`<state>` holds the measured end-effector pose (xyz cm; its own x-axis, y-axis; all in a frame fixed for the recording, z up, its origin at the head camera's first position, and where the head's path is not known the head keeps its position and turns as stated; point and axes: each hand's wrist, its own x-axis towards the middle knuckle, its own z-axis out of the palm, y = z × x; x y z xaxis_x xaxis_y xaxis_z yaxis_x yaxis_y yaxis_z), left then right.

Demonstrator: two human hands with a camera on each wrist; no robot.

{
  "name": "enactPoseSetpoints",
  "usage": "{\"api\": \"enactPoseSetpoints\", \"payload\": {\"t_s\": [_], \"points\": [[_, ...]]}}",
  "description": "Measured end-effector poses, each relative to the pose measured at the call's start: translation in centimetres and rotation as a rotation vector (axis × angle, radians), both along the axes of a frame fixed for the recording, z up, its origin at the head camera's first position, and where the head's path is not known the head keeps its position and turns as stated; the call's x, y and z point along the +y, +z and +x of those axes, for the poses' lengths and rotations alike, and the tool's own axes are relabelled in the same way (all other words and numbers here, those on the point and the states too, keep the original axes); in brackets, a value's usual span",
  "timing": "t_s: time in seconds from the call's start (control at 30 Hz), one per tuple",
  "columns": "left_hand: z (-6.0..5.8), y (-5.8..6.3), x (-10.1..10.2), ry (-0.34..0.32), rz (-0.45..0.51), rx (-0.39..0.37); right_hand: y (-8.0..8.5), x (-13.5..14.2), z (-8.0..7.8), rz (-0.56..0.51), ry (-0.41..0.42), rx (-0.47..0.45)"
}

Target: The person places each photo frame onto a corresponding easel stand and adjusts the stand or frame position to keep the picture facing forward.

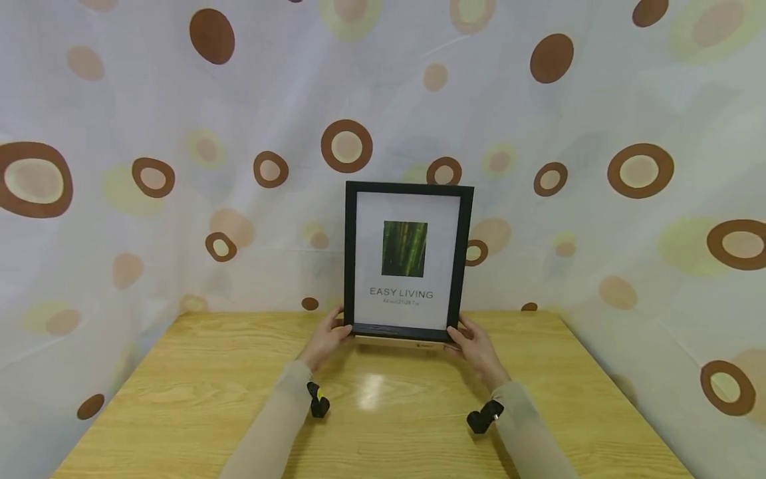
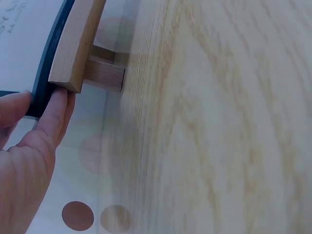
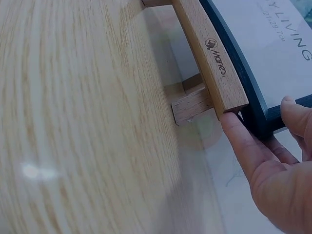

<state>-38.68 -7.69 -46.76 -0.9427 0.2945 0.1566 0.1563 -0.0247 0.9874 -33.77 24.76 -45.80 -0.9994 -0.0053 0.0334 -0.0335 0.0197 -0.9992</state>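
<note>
A black picture frame [image 1: 371, 259] stands nearly upright and tilts slightly back, with a green bamboo picture and the words "EASY LIVING" inside. Its lower edge sits at the ledge of a small wooden easel [image 3: 213, 61], whose short legs reach the table. My left hand [image 1: 326, 338] grips the lower left corner, thumb on the front and fingers behind and beneath. At the opposite lower corner, my right hand [image 1: 475, 346] holds the frame the same way, one fingertip against the end of the easel's ledge. Most of the easel is hidden behind the frame.
The light wood table [image 1: 383, 426] stretches under both arms. Behind it and along both sides hangs a white curtain [image 1: 395, 86] with brown and yellow spots. Each wrist wears a small black camera, the left one [image 1: 319, 402] near the table's middle.
</note>
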Motion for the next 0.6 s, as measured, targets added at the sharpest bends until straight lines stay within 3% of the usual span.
{"api": "enactPoseSetpoints", "payload": {"t_s": [0.3,0.6], "points": [[0.4,-0.1,-1.5,-0.038,0.042,-0.036,0.1,-0.6,-0.2,0.034,0.020,-0.002],[1.0,-0.1,-2.9,-0.019,0.033,-0.079,0.1,-1.8,-0.7,0.031,0.049,0.006]]}}
